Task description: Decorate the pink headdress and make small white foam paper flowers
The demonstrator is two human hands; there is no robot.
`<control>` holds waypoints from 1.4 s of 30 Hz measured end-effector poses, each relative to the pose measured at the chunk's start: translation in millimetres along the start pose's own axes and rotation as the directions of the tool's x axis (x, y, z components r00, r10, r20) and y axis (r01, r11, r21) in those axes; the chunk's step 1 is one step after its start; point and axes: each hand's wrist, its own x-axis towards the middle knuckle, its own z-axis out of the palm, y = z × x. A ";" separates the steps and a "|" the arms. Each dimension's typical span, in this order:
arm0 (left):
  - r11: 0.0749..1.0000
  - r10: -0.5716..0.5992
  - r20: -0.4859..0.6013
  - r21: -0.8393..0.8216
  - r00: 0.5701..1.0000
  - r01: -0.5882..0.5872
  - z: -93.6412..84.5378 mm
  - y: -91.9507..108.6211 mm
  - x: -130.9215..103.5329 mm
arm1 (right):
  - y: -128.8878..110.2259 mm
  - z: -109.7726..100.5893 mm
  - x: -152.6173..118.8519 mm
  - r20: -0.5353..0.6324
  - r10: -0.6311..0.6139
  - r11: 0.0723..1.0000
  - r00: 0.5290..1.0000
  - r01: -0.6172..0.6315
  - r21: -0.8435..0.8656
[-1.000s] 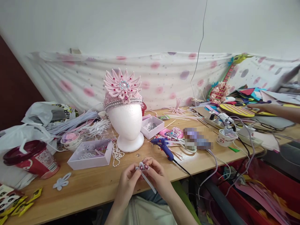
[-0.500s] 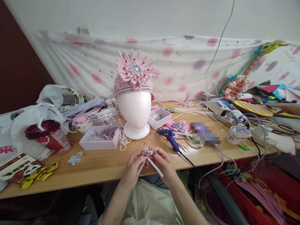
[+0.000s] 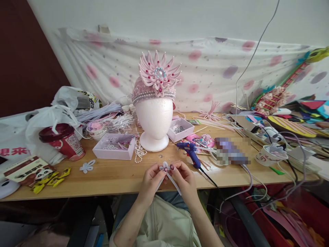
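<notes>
Near the table's front edge, my left hand [image 3: 152, 180] and my right hand [image 3: 184, 178] pinch a small pale pipe-cleaner flower [image 3: 165, 166] between thumbs and fingers. Its two loose ends hang down below my fingertips, and part of the flower is hidden behind them. A similar white pipe-cleaner flower [image 3: 87, 166] lies on the table to the left. Behind my hands a white foam head [image 3: 154, 120] wears a pink headdress [image 3: 159, 73] with beads and pearls. To the right of my hands lies a blue glue gun [image 3: 189, 151] with a black cord.
A white box of beads [image 3: 113, 154] and a pearl string [image 3: 139, 151] lie left of the foam head; another bead box [image 3: 181, 132] stands right. A red cup [image 3: 63, 142] and yellow wrapped sweets [image 3: 52, 179] are at left. Cables and a paper cup [image 3: 271, 156] occupy the right.
The camera view has turned slightly left, so the scene sits further right. Both hands still hold the flower; my fingertips have drawn closer together around its middle.
</notes>
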 end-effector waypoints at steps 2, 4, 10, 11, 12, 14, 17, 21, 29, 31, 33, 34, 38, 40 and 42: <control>1.000 0.004 -0.007 0.012 1.000 -0.004 0.6 -0.4 0.1 | 0.2 -0.1 -0.7 0.025 0.003 1.000 1.000 -0.004 0.008; 1.000 -0.001 -0.015 0.026 1.000 0.002 0.6 -1.2 0.0 | 1.1 -0.6 -1.0 0.012 -0.013 1.000 1.000 0.013 0.005; 0.998 -0.048 -0.018 0.043 0.999 0.049 -0.9 -1.3 -0.1 | 1.1 -5.9 0.8 -0.004 -0.004 0.998 1.000 0.003 -0.056; 0.998 -0.048 -0.025 0.036 0.999 0.048 -1.1 -1.1 0.2 | 0.4 -7.4 0.9 0.022 0.002 0.997 1.000 -0.001 -0.074; 0.999 -0.043 -0.033 0.030 0.999 0.044 -1.4 -1.0 0.6 | -0.4 -9.2 0.8 0.050 0.000 0.995 0.999 0.005 -0.102; 0.999 -0.031 -0.036 0.024 0.999 0.032 -2.1 -1.1 1.4 | -2.0 -12.9 0.1 0.099 -0.039 0.977 0.994 0.059 -0.203; 0.999 -0.031 -0.027 0.030 0.999 0.032 -3.6 -1.9 2.3 | -4.6 -18.0 -1.2 0.193 -0.116 0.890 0.974 0.189 -0.415; 0.997 -0.014 -0.018 0.076 1.000 0.015 -3.8 -3.5 2.2 | -9.1 -22.0 -1.3 0.315 -0.101 0.807 0.944 0.263 -0.529; 0.976 0.099 -0.044 0.199 0.994 -0.089 0.7 -4.3 -1.9 | -9.9 -17.2 -1.5 0.255 -0.082 0.885 0.963 0.188 -0.426; 0.973 0.111 -0.045 0.208 0.993 -0.099 -0.3 -2.9 -2.1 | -8.7 -16.0 -2.0 0.219 -0.015 0.931 0.976 0.094 -0.352; 0.976 0.090 -0.013 0.199 0.996 -0.085 -2.4 -0.6 -1.6 | -8.2 -16.6 -2.3 0.206 0.064 0.963 0.977 -0.006 -0.270; 0.980 0.069 0.008 0.185 0.998 -0.070 -3.6 0.8 -1.3 | -8.2 -17.5 -2.4 0.205 0.089 0.970 0.975 -0.038 -0.240; 0.992 -0.066 0.045 0.107 0.997 0.061 -6.3 7.4 -0.5 | -10.0 -23.5 -2.6 0.257 0.055 0.956 0.965 0.023 -0.292; 0.988 -0.124 0.031 0.099 0.992 0.121 -5.0 10.2 -1.0 | -11.0 -25.8 -2.4 0.284 0.010 0.928 0.959 0.097 -0.361; 0.984 -0.150 0.014 0.097 0.989 0.148 -2.1 12.3 -2.0 | -11.6 -26.4 -2.0 0.275 -0.030 0.909 0.961 0.141 -0.392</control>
